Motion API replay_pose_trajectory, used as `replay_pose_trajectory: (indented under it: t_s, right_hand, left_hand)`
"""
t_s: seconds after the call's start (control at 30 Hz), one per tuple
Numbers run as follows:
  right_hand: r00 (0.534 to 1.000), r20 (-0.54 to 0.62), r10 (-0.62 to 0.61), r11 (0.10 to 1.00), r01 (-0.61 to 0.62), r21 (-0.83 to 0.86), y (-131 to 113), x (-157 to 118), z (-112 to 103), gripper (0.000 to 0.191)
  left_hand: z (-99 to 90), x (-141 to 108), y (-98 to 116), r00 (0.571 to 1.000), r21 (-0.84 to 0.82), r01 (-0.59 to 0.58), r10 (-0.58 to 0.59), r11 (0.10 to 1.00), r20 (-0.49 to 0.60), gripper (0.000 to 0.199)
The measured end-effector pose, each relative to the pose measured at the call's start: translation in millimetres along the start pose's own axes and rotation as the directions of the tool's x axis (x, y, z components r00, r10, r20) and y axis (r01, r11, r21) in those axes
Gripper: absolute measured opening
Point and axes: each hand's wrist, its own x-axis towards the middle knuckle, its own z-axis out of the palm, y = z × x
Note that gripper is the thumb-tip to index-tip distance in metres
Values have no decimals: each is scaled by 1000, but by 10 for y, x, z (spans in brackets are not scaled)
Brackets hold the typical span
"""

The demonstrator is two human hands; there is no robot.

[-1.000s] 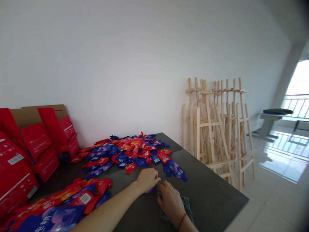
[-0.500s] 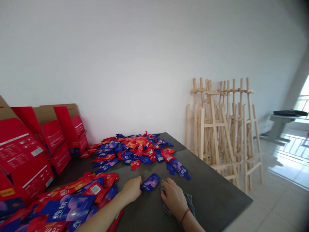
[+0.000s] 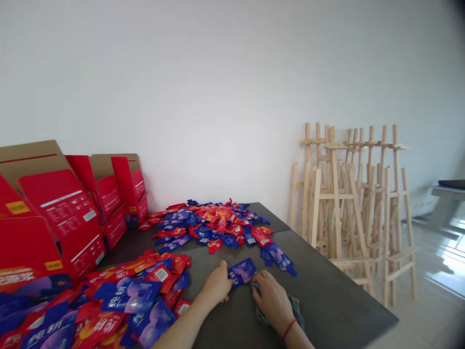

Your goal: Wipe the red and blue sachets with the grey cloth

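Note:
My left hand is closed on one end of a blue pouch with purple round shapes and white lettering. The pouch lies at or just over the dark table, its far end beside my right fingers. My right hand is closed over a grey-green cloth, which sticks out under the palm and wrist. A red band circles my right wrist. To the left of my left arm spreads a near heap of red and blue pouches.
Another heap of red and blue pouches covers the table's far part. A few pouches lie right of it. Open red cardboard boxes line the left side. Wooden easels stand on the floor beyond the table's right edge.
The view has swung left, so the scene sits further right. My left hand still grips the blue pouch, which has turned slightly and lies flatter. My right hand stays on the cloth.

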Motion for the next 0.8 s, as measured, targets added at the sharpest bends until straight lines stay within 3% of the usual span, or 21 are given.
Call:
replay_pose_trajectory:
  t_s: [0.1,0.3,0.4,0.53,0.67,0.8]
  right_hand:
    - [1000,-18,-18,999,19,45,-17,-18,-24,16]
    - [1000,-31,3,994,0,107,25,15,-12,17]
    - [998,-47,31,989,-24,146,34,38,-56,18]
    - [993,-115,-37,990,52,133,-177,-25,-143,18]
    - [985,-17,-171,983,172,58,-487,-118,-39,14]
    - [993,52,-104,994,105,-16,-504,-84,147,24]
  left_hand:
    - [-16,-46,-99,999,-113,-31,32,993,2,39]
    - [-39,-325,-447,996,-250,-7,30,968,89,13]
    - [20,-423,-565,993,-327,36,3,944,116,11]
    - [92,-438,-606,993,-436,70,-20,897,119,14]
    - [103,-430,-608,988,-435,39,31,899,153,13]
    - [89,-444,-627,981,-386,23,54,922,186,16]
